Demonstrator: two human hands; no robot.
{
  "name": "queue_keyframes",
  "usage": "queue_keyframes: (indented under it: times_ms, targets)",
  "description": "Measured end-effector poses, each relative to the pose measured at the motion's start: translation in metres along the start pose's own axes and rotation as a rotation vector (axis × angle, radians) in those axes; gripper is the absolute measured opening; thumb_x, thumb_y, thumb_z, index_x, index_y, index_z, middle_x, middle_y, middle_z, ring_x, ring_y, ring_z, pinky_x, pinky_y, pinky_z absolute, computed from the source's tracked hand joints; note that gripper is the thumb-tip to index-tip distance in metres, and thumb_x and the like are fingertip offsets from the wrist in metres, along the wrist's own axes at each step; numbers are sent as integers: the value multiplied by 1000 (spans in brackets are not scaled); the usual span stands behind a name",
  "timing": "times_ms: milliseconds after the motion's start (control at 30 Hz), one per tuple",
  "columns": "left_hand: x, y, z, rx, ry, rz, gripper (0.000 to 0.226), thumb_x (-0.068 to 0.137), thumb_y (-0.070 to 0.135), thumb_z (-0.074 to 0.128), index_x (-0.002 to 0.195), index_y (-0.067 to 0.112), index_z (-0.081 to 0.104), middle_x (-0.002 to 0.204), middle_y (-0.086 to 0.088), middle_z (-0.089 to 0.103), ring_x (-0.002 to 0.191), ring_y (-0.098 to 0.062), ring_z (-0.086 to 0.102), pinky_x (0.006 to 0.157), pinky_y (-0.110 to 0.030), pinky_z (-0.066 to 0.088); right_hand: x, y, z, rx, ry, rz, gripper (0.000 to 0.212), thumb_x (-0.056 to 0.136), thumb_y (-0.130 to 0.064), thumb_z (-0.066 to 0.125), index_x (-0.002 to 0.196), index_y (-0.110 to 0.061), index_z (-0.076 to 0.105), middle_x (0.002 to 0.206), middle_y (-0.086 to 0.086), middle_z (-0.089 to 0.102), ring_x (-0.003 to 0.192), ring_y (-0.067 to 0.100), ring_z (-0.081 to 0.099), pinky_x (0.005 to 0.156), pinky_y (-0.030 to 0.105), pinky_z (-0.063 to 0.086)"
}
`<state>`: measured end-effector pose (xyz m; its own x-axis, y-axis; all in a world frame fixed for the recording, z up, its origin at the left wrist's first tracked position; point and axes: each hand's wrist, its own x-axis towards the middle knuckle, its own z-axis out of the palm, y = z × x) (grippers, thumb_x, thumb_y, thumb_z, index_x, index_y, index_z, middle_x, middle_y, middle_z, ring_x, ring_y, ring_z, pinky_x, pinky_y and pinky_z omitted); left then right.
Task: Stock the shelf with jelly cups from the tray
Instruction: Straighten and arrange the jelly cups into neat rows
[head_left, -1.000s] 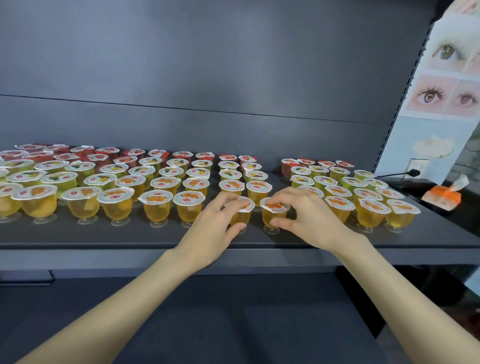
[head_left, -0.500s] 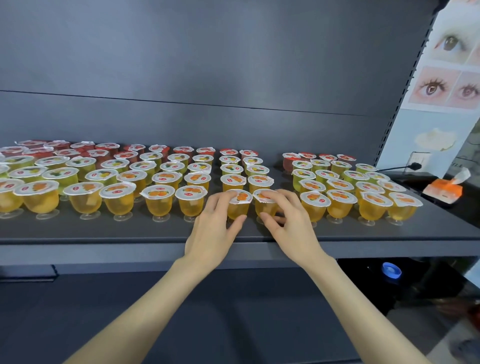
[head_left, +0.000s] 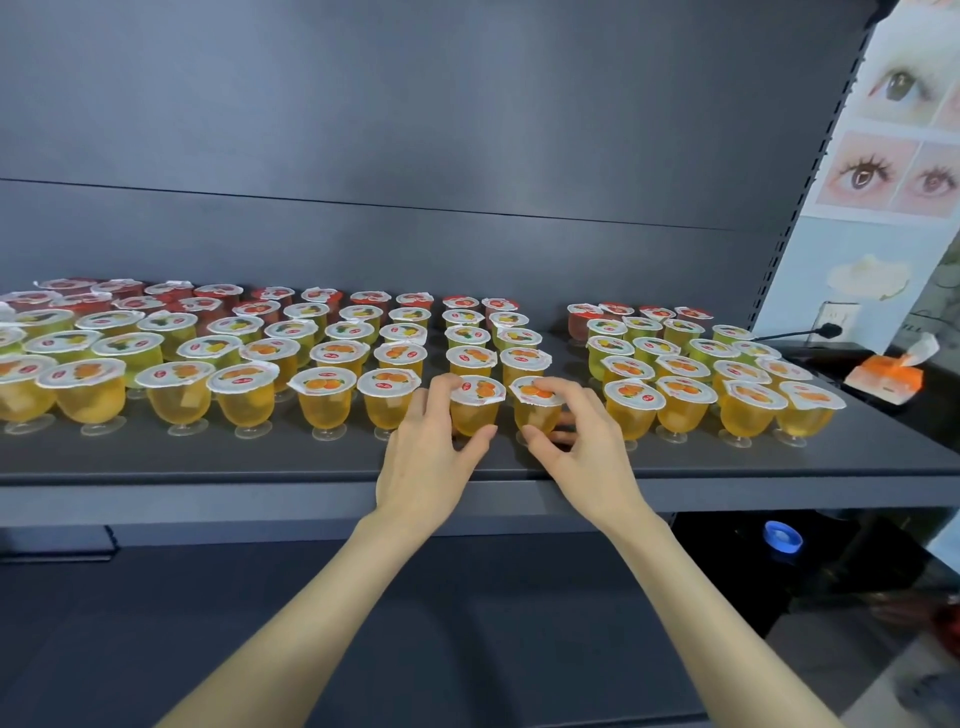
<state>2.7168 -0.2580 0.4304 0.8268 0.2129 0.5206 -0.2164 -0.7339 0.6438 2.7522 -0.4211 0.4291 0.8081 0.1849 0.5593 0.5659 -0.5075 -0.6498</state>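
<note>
A dark shelf (head_left: 208, 457) carries several rows of jelly cups: orange ones in front, green behind, red at the back. My left hand (head_left: 431, 457) grips an orange jelly cup (head_left: 475, 410) in the front row, thumb on its right side and fingers on its left. Right beside it, my right hand (head_left: 582, 441) holds a second orange jelly cup (head_left: 537, 408), fingers over its lid and thumb at its base. Both cups stand on the shelf, close together. No tray is in view.
A gap in the rows runs back behind the right-hand cup (head_left: 563, 343). An orange tissue pack (head_left: 888, 376) and a cable plug (head_left: 831, 330) lie on the counter to the right. A lower shelf (head_left: 363, 623) sits below, and a blue bottle cap (head_left: 782, 535) at lower right.
Both hands slid the two orange cups back and leftward into the front row; the right-hand cup has closed up against the left-hand one.
</note>
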Motion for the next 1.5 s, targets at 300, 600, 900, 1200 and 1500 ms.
queue_keyframes:
  times_ms: [300, 600, 900, 1200, 1500]
  targets:
    - [-1, 1, 0, 11, 2, -15, 59, 84, 39, 66, 133, 24, 36, 128, -1, 52, 106, -20, 59, 82, -37, 56, 1, 2, -1, -10, -19, -13, 45, 86, -21, 68, 126, -31, 49, 120, -11, 46, 97, 6, 57, 73, 6, 48]
    - [-1, 2, -3, -2, -10, -24, 62, 84, 37, 67, 134, 23, 34, 128, 0, 55, 108, -19, 60, 85, -35, 55, 0, 1, 1, -45, -13, 1, 46, 88, -21, 66, 129, -30, 47, 128, -4, 48, 97, 6, 56, 72, 6, 47]
    - [-14, -2, -7, 10, 10, 51, 60, 86, 33, 65, 136, 20, 33, 121, -1, 59, 103, -16, 61, 81, -27, 52, -3, -4, 1, -57, -21, 32, 67, 87, -21, 67, 143, -27, 32, 141, -2, 44, 111, 9, 54, 80, 7, 44]
    - [-35, -3, -30, -9, -17, 74, 43, 91, 26, 57, 130, 15, 43, 127, -2, 53, 109, -15, 55, 83, -23, 44, -24, -22, -15, -136, -43, 84, 65, 89, -21, 65, 144, -25, 30, 143, -1, 39, 123, 16, 49, 96, 29, 47]
    - [32, 30, -65, 140, 28, 349, 26, 91, 26, 58, 114, 14, 60, 113, -1, 59, 103, -14, 54, 82, -26, 47, 24, -53, -57, -385, -10, 14, 41, 92, -27, 59, 131, -18, 50, 135, 0, 48, 114, 14, 51, 83, 19, 41]
